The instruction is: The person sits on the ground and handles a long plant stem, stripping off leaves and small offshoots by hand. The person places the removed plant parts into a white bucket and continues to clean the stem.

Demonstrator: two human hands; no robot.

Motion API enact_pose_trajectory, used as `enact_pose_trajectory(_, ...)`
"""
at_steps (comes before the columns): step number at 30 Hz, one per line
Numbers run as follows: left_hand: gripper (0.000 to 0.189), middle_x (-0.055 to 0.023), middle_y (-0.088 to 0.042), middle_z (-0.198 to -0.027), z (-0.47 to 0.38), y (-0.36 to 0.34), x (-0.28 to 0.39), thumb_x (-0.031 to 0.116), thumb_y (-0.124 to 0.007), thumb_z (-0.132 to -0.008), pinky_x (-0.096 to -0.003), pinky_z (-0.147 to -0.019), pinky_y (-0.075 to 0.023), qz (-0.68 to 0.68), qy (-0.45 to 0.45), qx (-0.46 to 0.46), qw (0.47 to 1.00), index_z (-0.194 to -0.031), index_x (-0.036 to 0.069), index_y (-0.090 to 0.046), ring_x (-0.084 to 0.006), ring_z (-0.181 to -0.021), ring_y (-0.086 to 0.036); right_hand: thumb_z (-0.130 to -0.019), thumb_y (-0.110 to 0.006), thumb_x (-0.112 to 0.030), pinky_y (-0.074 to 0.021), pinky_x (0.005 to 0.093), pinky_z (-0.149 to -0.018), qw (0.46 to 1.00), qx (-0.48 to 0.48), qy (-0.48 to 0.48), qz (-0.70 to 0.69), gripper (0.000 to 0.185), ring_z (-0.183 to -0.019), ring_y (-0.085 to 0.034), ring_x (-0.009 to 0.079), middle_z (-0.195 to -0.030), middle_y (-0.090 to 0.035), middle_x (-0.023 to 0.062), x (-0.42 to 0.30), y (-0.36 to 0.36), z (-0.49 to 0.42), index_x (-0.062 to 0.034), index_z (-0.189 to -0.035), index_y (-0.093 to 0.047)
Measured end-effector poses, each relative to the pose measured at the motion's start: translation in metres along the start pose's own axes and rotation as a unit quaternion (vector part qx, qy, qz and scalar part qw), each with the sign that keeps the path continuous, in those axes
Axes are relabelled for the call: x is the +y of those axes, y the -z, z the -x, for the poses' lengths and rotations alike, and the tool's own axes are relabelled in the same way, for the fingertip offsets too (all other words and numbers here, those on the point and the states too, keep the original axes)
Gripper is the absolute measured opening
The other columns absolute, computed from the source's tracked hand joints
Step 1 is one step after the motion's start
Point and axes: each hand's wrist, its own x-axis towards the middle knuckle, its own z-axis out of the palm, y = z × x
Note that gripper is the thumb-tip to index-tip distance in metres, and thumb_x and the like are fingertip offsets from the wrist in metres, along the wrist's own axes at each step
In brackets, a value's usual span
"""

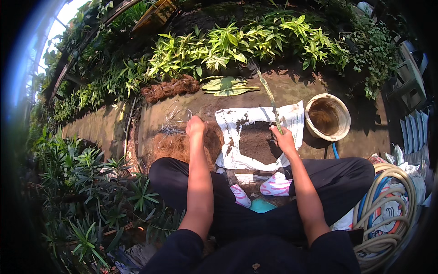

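Observation:
My right hand [283, 137] grips the lower end of a long green plant stem [269, 92], which rises away from me over a white sack [226, 118] with dark soil [258, 140] in it. My left hand [196, 126] has its fingers curled above a heap of brown coconut fibre [174, 147], beside a tangle of thin pale strips [171, 127]; whether it holds anything cannot be made out. Beyond the sack lie long green leaves [227, 85]. To their left is a row of fibre-wrapped bundles [171, 89].
A round pale pot [346, 118] with brown water or residue inside stands right of the sack. Coiled hoses [403, 191] lie at the right. Leafy plants [232, 41] line the far edge, and more foliage [95, 191] grows at the left. My crossed legs flank the sack's near side.

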Motion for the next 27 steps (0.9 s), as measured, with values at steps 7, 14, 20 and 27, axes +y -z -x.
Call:
enact_pose_trajectory(7, 0.045, -0.0183, -0.070, -0.109, 0.046, 0.031, -0.005, 0.043, -0.074, -0.082, -0.0425, -0.091, -0.0509, 0.068, -0.050, 0.029, 0.996, -0.104, 0.003, -0.073, -0.0326, -0.105, -0.066, -0.101, -0.051, -0.038, -0.0426, 0.0247, -0.053, 0.998, -0.038, -0.028, -0.044, 0.037, -0.060, -0.052, 0.0095, -0.072, -0.053, 0.0005, -0.011, -0.006, 0.008, -0.0031, -0.110, -0.059)
enact_pose_trajectory(14, 0.064, -0.0188, -0.060, -0.128, 0.092, 0.006, 0.020, 0.055, -0.048, -0.098, -0.0367, -0.101, -0.0411, 0.332, -0.227, -0.177, 0.898, -0.135, 0.003, -0.052, -0.0238, -0.120, -0.054, -0.101, -0.050, -0.026, -0.0496, 0.0300, -0.077, 0.987, -0.140, 0.062, -0.057, 0.034, -0.087, -0.060, 0.0155, -0.100, -0.061, 0.0098, -0.011, -0.048, -0.002, 0.0008, -0.122, -0.047)
enact_pose_trajectory(20, 0.051, -0.0095, -0.053, -0.132, 0.104, -0.045, 0.034, 0.045, -0.040, -0.104, -0.0388, -0.094, -0.0499, 0.539, -0.160, -0.308, 0.768, -0.142, 0.012, -0.046, -0.0232, -0.118, -0.053, -0.093, -0.065, -0.023, -0.0472, 0.0358, -0.093, 0.987, -0.099, 0.119, 0.047, 0.034, -0.097, -0.065, 0.0241, -0.105, -0.067, 0.0141, -0.012, -0.097, -0.009, 0.0039, -0.113, -0.058)
enact_pose_trajectory(27, 0.036, -0.0045, -0.063, -0.116, 0.080, -0.058, 0.023, 0.036, -0.040, -0.105, -0.0356, -0.065, -0.0586, 0.568, -0.104, -0.201, 0.791, -0.129, 0.013, -0.055, -0.0166, -0.097, -0.060, -0.093, -0.062, -0.035, -0.0461, 0.0359, -0.095, 0.957, -0.172, 0.167, 0.164, 0.040, -0.104, -0.063, 0.0291, -0.111, -0.067, 0.0156, -0.029, -0.102, -0.027, -0.0022, -0.116, -0.066)
